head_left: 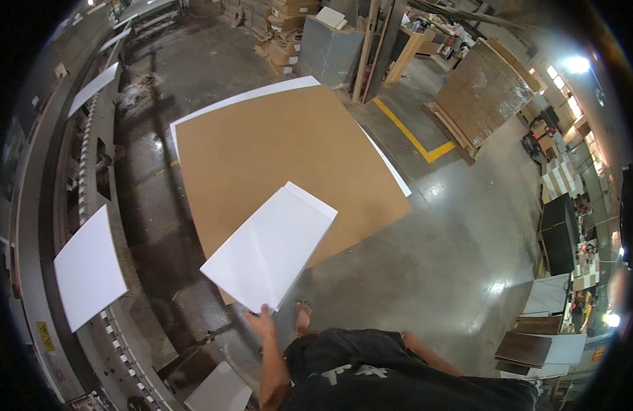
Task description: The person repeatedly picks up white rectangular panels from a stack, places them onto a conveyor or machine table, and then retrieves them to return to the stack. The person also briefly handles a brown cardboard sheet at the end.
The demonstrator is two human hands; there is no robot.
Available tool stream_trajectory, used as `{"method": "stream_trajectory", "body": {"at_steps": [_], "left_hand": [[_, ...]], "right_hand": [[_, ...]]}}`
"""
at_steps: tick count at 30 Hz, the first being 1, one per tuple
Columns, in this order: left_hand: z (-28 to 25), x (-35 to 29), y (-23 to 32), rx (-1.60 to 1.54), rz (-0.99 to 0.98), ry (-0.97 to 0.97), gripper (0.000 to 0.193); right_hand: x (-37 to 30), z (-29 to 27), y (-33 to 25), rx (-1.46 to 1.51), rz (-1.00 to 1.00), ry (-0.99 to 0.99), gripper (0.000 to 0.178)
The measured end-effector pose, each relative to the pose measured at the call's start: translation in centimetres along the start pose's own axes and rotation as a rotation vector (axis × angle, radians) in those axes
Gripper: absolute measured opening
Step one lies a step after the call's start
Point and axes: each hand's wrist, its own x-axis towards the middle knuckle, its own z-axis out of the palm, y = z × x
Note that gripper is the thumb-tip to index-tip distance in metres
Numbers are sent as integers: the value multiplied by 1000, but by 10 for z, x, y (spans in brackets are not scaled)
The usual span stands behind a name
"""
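My left hand (263, 322) grips the near corner of a white rectangular panel (268, 243), thumb on top. A second white edge (311, 200) shows along its far end, so it may be two panels lying together. The panel slants over a large brown board (275, 151); whether it touches the board, I cannot tell. Under the brown board, a white sheet (244, 98) sticks out at the far and right sides. My right forearm (433, 355) shows beside my dark shirt, but the right hand's fingers are hidden.
A conveyor-like machine (94, 164) runs along the left, carrying several white panels (92, 267). Another white panel (220, 389) lies at lower left. A wrapped stack on a pallet (477, 92) stands far right, near a yellow floor line (405, 130). Panels (525, 348) lean at right.
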Motion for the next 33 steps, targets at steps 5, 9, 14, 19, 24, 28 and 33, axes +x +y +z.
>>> {"method": "stream_trajectory", "body": {"at_steps": [5, 9, 14, 19, 24, 28, 33], "left_hand": [[3, -28, 162, -409, 107, -138, 48], [-69, -37, 235, -458, 176, -174, 36], [-233, -86, 254, -648, 116, -227, 29], [-387, -153, 211, -748, 176, -78, 31], [-494, -221, 152, -749, 132, 49, 30], [-557, -229, 87, -730, -23, 90, 31], [-585, -251, -11, -1110, -13, 517, 26]], "right_hand": [[65, -63, -213, 27, -313, 137, 39], [53, -99, -392, 232, -789, 243, 47], [70, -80, -478, 123, -1074, 200, 56], [107, -61, -459, 55, -659, 237, 75], [61, 37, -406, 674, -402, -707, 74], [11, 110, -409, 801, -411, -417, 48], [-59, 166, -426, 761, -573, -361, 39]]}}
